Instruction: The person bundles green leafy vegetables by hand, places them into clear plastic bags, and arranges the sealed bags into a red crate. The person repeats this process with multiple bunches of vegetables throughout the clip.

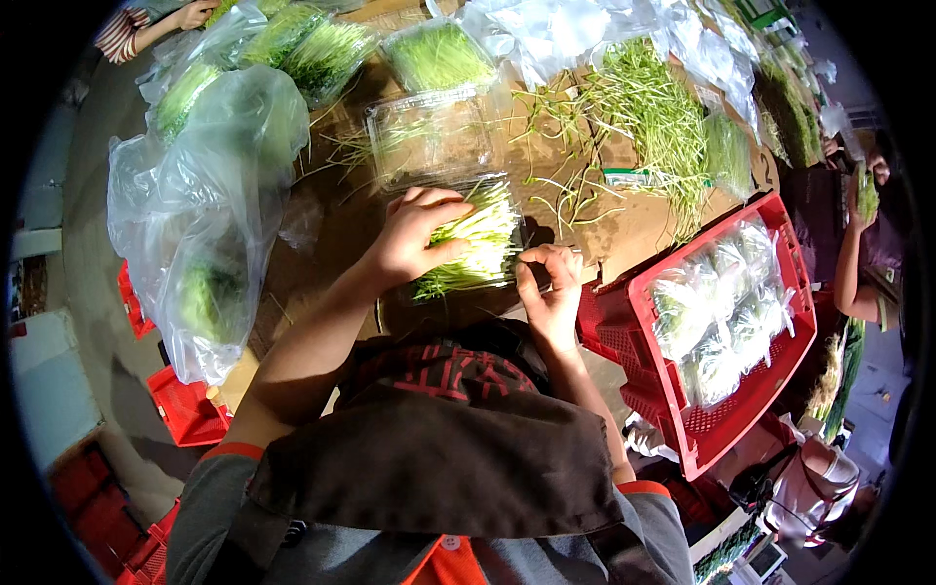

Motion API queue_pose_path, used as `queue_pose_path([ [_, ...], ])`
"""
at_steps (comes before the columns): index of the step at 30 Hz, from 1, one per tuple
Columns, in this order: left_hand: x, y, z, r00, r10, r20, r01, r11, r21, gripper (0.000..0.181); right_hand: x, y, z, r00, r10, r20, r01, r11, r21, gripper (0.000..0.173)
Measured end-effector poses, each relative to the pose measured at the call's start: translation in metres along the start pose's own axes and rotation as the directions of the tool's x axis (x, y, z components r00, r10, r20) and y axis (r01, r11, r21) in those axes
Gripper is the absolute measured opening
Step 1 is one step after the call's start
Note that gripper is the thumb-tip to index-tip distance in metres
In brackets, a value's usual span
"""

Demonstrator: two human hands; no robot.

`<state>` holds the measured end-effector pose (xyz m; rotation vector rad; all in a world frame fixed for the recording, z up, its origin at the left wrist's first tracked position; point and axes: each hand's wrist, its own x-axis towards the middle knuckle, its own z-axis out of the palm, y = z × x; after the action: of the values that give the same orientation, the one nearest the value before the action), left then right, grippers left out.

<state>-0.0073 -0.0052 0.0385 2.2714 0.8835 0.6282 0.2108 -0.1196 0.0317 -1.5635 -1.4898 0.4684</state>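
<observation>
My left hand [417, 238] lies over a bundle of pale green sprouts [479, 245], its thumb and fingers gripping the left side. The bundle rests in a clear plastic tray at the table's near edge, stem ends to the right. Beside those ends is my right hand [552, 281], thumb and forefinger drawn together. Whether a thin stem is between these fingertips is too small to tell. Just beyond the bundle is a clear plastic clamshell part [431, 139] with a few stray stems in or under it. A loose heap of sprouts [651, 110] spreads over the cardboard at the right.
Filled sprout packs [439, 55] and plastic bags [208, 168] line the far and left sides. A tilted red crate [793, 292] at right holds several bagged bundles [720, 307]. Another person's hand [196, 13] is at far left; a person's arm [848, 270] shows at right.
</observation>
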Motion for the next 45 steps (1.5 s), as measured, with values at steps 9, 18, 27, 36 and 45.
queue_pose_path([
  [9, -0.003, 0.001, 0.003, 0.999, -0.045, -0.015, 0.044, 0.995, -0.092, 0.051, 0.026, -0.017, 0.001, 0.999, -0.037, 0.033, 0.037, 0.999, 0.0, 0.02],
  [18, -0.003, 0.008, 0.001, 0.999, -0.036, -0.025, 0.034, 0.997, -0.073, 0.052, 0.042, -0.011, 0.023, 0.999, 0.026, 0.027, -0.03, 0.989, 0.148, 0.021],
  [27, -0.004, 0.003, 0.002, 1.0, -0.022, -0.021, 0.019, 0.995, -0.097, 0.04, 0.034, -0.005, 0.019, 0.975, 0.154, 0.162, -0.205, 0.905, 0.373, 0.014],
  [36, -0.005, 0.034, -0.014, 1.0, -0.018, 0.018, 0.015, 0.991, 0.134, 0.073, 0.028, 0.001, 0.005, 0.983, 0.105, 0.15, -0.15, 0.931, 0.334, 0.021],
  [45, -0.012, 0.057, 0.005, 0.994, -0.077, -0.073, 0.09, 0.976, 0.2, 0.096, 0.007, 0.019, -0.004, 0.967, 0.204, 0.153, -0.25, 0.872, 0.42, 0.024],
])
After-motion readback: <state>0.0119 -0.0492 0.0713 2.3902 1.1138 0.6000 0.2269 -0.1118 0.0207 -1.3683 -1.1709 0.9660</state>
